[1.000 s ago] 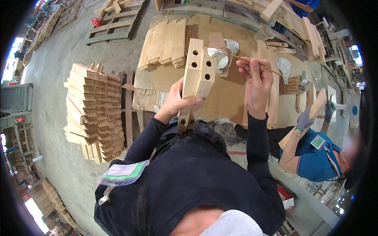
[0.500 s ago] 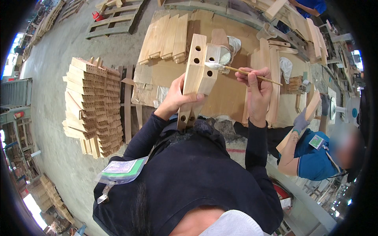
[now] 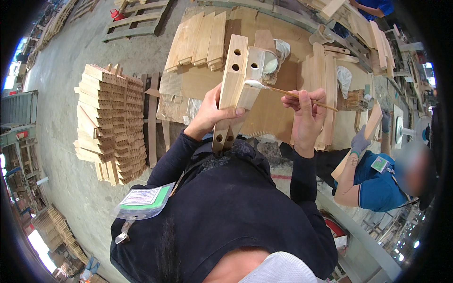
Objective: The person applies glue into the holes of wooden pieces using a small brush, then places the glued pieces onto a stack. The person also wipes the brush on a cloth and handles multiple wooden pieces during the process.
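My left hand is closed around two pale wooden bars held side by side, the left bar and the right bar. Round holes show at the far and near ends of the left bar. In my right hand a thin brush is pinched between thumb and fingers. Its white-coated tip touches the right bar, just below an open hole, and covers the spot where a second hole lies. Wet white stuff coats that bar's far end. Behind the bars stands a small container of white liquid.
A stack of slats lies on the cardboard-covered table. Drilled blocks are piled at my left. Long boards lie on the right. There a gloved co-worker handles a board. Pallets lie farther off.
The brush tip has come nearer to me along the right bar's face and now covers its lower hole. Both bars sit slightly higher in the picture.
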Tool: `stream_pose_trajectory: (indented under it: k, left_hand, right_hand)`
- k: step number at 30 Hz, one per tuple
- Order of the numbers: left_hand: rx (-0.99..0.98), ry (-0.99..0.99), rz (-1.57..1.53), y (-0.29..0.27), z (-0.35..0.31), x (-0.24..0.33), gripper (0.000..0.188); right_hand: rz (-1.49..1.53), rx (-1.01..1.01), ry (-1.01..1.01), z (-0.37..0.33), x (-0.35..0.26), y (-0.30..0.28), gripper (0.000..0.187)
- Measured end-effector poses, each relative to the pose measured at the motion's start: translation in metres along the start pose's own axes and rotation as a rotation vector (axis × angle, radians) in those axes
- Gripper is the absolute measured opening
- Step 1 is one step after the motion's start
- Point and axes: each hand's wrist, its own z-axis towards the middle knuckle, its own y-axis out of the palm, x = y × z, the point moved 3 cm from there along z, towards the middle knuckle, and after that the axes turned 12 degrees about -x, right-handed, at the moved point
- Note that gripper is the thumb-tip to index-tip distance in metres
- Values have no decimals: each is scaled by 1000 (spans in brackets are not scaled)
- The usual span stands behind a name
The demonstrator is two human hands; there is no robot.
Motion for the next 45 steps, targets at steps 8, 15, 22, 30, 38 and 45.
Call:
stream_pose_trajectory:
  k: [8,15,22,30,38,45]
  left_hand:
    - [5,3,-5,2,-1,0,66]
    - [-15,-24,-6,5,-3,1,73]
    - [-14,-27,-12,8,-2,6,77]
    - [61,-24,-8,7,2,6,73]
    - [96,-17,-7,11,10,10,71]
    - [120,9,3,8,13,6,70]
  right_hand:
    - [17,71,-2,12,0,5,17]
    - [58,94,-48,35,0,4,16]
    - [126,113,-29,45,-3,-5,13]
    - [-217,-223,-221,44,-68,0,8]
    - [-898,-419,-376,57,-86,37,14]
    - [-843,-487,-312,75,-89,47,17]
